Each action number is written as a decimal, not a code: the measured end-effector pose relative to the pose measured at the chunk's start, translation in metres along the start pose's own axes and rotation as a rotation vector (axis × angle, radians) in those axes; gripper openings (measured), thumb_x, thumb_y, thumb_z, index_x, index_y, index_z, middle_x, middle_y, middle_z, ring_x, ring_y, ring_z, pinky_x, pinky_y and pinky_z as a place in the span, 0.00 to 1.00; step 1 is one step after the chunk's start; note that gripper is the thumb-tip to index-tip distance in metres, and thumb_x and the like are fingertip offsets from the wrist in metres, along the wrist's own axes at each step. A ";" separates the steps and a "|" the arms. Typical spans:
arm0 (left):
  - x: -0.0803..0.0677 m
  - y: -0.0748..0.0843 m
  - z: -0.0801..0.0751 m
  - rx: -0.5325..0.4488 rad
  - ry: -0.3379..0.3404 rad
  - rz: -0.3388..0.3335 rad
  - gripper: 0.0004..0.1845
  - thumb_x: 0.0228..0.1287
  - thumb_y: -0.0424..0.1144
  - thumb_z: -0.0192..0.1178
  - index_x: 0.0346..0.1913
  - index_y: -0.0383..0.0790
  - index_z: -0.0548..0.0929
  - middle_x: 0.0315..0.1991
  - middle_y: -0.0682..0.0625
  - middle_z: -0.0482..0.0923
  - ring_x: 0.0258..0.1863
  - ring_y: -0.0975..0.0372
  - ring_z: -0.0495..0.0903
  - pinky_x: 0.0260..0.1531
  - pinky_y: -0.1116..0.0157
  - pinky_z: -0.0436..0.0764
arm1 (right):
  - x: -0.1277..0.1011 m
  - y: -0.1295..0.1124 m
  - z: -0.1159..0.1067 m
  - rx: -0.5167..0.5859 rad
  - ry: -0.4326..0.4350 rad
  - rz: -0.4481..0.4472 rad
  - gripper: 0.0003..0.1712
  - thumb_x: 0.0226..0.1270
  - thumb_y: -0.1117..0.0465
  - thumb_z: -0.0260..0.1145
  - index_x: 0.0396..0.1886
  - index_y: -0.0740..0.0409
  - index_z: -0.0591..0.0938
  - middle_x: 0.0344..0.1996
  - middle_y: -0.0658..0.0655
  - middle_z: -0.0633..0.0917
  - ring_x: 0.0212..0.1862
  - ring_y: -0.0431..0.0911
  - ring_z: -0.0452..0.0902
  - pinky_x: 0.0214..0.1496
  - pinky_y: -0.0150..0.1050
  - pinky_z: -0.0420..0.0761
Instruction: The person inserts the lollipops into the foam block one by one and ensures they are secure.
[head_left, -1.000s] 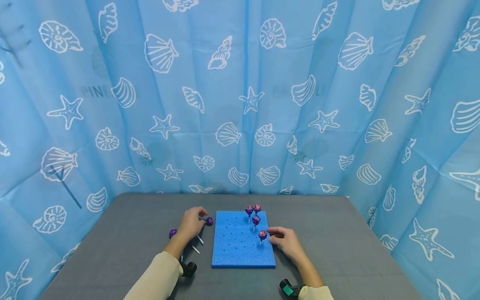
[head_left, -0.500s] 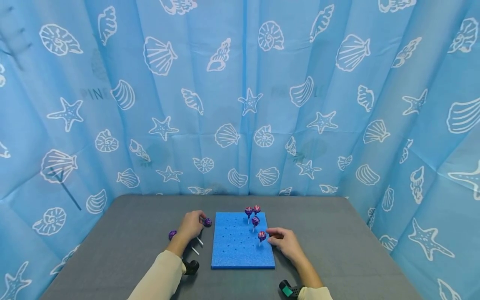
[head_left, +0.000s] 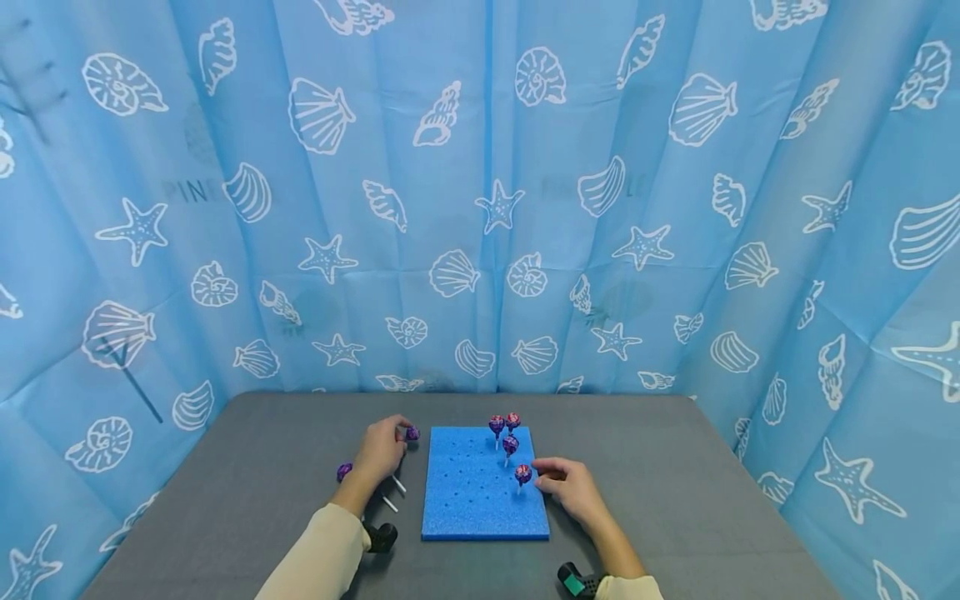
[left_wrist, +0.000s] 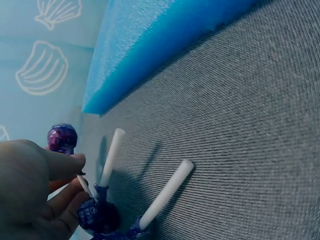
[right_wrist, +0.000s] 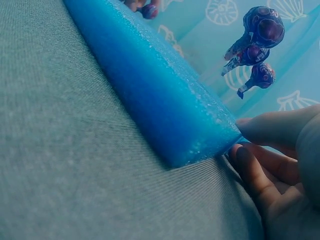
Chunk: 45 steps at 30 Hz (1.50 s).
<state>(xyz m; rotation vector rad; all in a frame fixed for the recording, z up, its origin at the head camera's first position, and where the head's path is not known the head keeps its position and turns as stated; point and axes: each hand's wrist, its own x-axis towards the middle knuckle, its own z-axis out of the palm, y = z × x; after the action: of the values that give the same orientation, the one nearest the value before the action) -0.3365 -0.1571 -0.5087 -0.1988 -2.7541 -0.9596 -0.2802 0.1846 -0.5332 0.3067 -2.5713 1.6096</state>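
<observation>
My left hand (head_left: pixel 381 447) pinches a purple-wrapped lollipop (left_wrist: pixel 62 137) between thumb and fingers, its head up and part of its white stick showing below. Close under that hand, two more lollipops lie on the table; one purple head (head_left: pixel 344 472) shows to its left, and their white sticks (left_wrist: pixel 167 194) point toward the board. My right hand (head_left: pixel 566 483) holds the right edge of a blue foam board (head_left: pixel 457 521) between thumb and fingers. Several lollipops stand in the board's right part, the nearest lollipop (head_left: pixel 522 475) right beside my right fingertips.
Rows of small holes mark the board's left and middle parts. A grey cloth-covered table (head_left: pixel 660 492) extends on both sides. Behind it hangs a blue curtain (head_left: pixel 480 317) with white shell prints. Black wrist devices (head_left: pixel 381 537) sit on both wrists.
The lollipop in my left hand has risen slightly and shifted a little left, away from the board. My right hand stays at the board's edge.
</observation>
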 end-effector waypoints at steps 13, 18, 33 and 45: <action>0.002 0.013 -0.002 -0.127 0.092 0.041 0.20 0.55 0.25 0.66 0.52 0.37 0.81 0.30 0.52 0.77 0.29 0.60 0.76 0.32 0.59 0.76 | 0.001 0.000 0.000 -0.010 0.007 0.013 0.13 0.61 0.71 0.68 0.46 0.64 0.85 0.38 0.56 0.85 0.40 0.48 0.80 0.41 0.35 0.79; 0.000 0.018 0.001 -0.197 0.094 0.077 0.20 0.56 0.24 0.65 0.54 0.37 0.81 0.31 0.51 0.77 0.30 0.60 0.76 0.32 0.60 0.77 | 0.000 0.002 0.000 -0.009 0.000 0.011 0.13 0.61 0.70 0.68 0.46 0.64 0.85 0.39 0.57 0.85 0.41 0.48 0.80 0.41 0.35 0.79; -0.008 0.042 0.015 -0.356 0.038 0.093 0.23 0.62 0.25 0.61 0.60 0.38 0.76 0.34 0.48 0.76 0.30 0.61 0.77 0.29 0.64 0.79 | 0.000 0.001 0.000 -0.007 0.008 0.016 0.13 0.62 0.70 0.68 0.46 0.64 0.85 0.40 0.57 0.85 0.42 0.48 0.80 0.43 0.36 0.79; -0.018 0.042 0.031 -0.522 0.071 0.014 0.25 0.62 0.23 0.59 0.63 0.37 0.74 0.36 0.44 0.76 0.26 0.59 0.80 0.26 0.65 0.81 | 0.001 0.002 0.002 -0.013 0.010 0.015 0.12 0.61 0.70 0.68 0.46 0.63 0.85 0.40 0.56 0.85 0.41 0.47 0.80 0.42 0.36 0.79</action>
<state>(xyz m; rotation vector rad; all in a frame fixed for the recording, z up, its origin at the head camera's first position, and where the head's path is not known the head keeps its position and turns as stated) -0.3157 -0.1061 -0.5123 -0.2582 -2.3793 -1.6289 -0.2815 0.1840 -0.5355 0.2783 -2.5815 1.5943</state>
